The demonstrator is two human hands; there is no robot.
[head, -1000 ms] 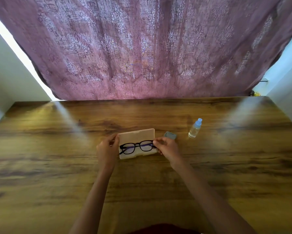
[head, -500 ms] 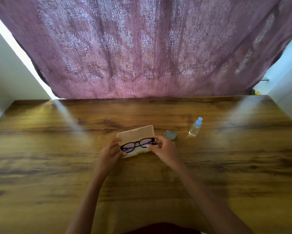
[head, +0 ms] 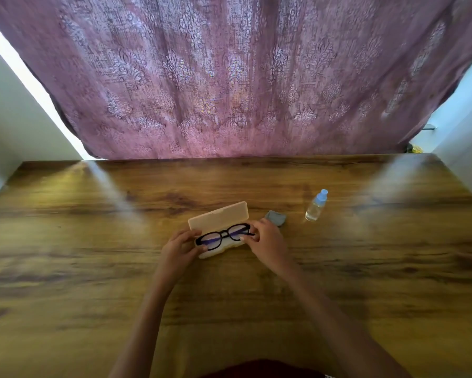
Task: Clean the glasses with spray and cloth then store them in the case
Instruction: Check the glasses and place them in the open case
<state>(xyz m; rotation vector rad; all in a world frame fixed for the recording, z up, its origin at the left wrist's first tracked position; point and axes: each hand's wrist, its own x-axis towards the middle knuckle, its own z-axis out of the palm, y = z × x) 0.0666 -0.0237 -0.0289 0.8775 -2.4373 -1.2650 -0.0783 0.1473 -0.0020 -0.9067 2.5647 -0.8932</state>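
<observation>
Black-framed glasses [head: 224,235] lie over the open beige case [head: 218,216] in the middle of the wooden table [head: 93,268]. The case lid stands up behind them. My left hand [head: 179,248] pinches the left end of the frame. My right hand [head: 267,242] pinches the right end. A small grey cloth [head: 276,217] lies just right of the case, partly hidden by my right hand. A clear spray bottle [head: 316,205] with a light blue cap stands further right.
A purple patterned curtain [head: 229,77] hangs along the table's far edge. White walls stand at both sides.
The glasses and case have tilted, the right end further away than before. My left hand moved from the case's far left corner to the frame's near left end.
</observation>
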